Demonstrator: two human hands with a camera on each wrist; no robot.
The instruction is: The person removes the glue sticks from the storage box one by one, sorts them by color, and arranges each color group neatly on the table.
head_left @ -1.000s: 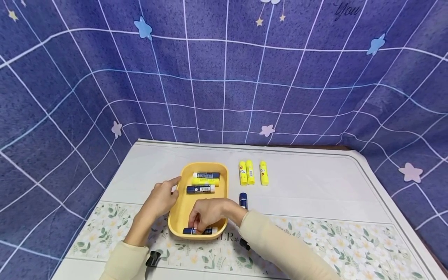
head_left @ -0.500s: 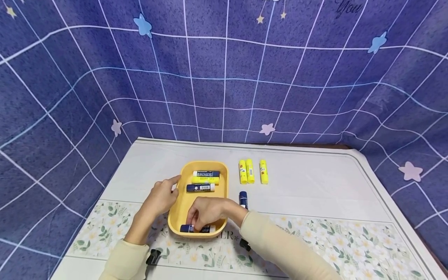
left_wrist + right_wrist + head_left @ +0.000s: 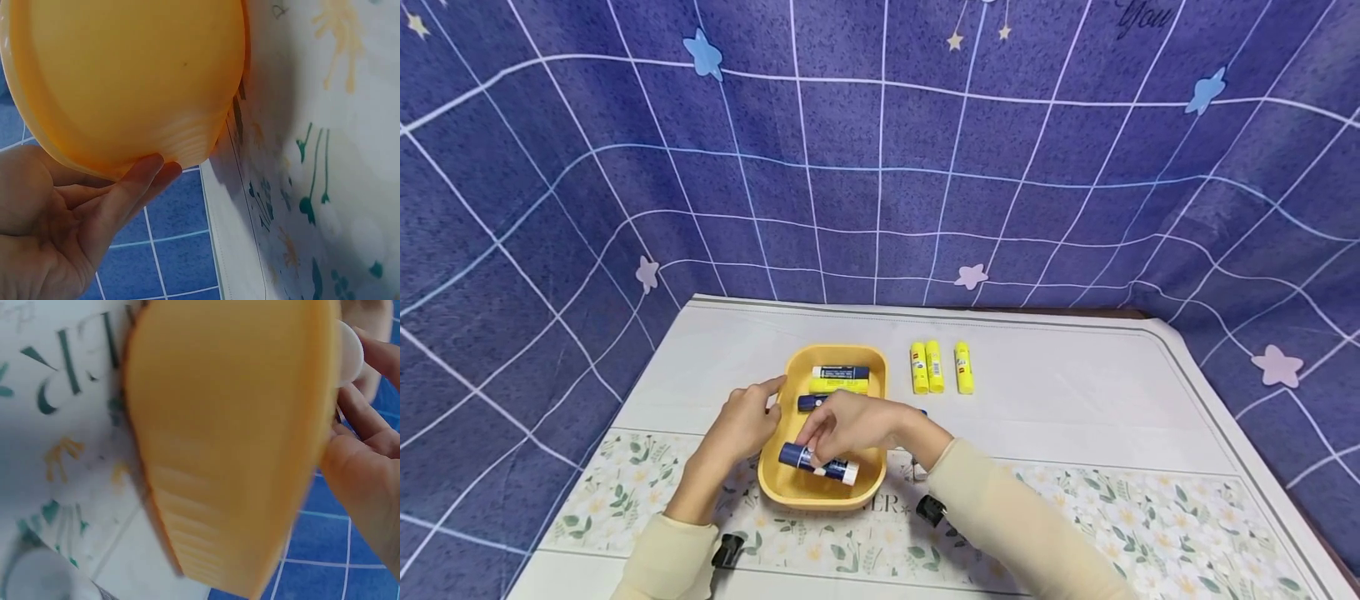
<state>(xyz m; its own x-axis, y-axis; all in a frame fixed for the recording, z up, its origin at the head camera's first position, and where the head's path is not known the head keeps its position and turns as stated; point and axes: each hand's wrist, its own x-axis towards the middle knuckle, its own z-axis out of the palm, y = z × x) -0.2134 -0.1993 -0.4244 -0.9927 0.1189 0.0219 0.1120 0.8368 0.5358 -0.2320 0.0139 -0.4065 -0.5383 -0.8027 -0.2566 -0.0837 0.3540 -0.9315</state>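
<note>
In the head view, my right hand (image 3: 857,421) pinches a dark blue glue stick (image 3: 837,469) with a white end over the near part of a yellow tray (image 3: 771,479). The stick lies tilted, blue end higher on the left. In the right wrist view its white end (image 3: 350,354) shows past the tray's rim. My left hand (image 3: 747,421) holds the tray's left rim, with fingertips against the outer wall in the left wrist view. Inside, toward the back, lie a blue glue stick (image 3: 850,372), a yellow one (image 3: 838,386) and another blue one (image 3: 807,402), partly covered by my right hand.
Three yellow glue sticks (image 3: 934,367) lie on the white table right of the tray. Another blue glue stick (image 3: 919,471) is mostly hidden beneath my right wrist. A floral band (image 3: 1075,517) crosses the near tabletop, and a blue gridded curtain (image 3: 880,192) hangs behind.
My right hand has lifted the blue glue stick from the tray's near end and moved it away from me, tilting it. My left hand stays at the rim.
</note>
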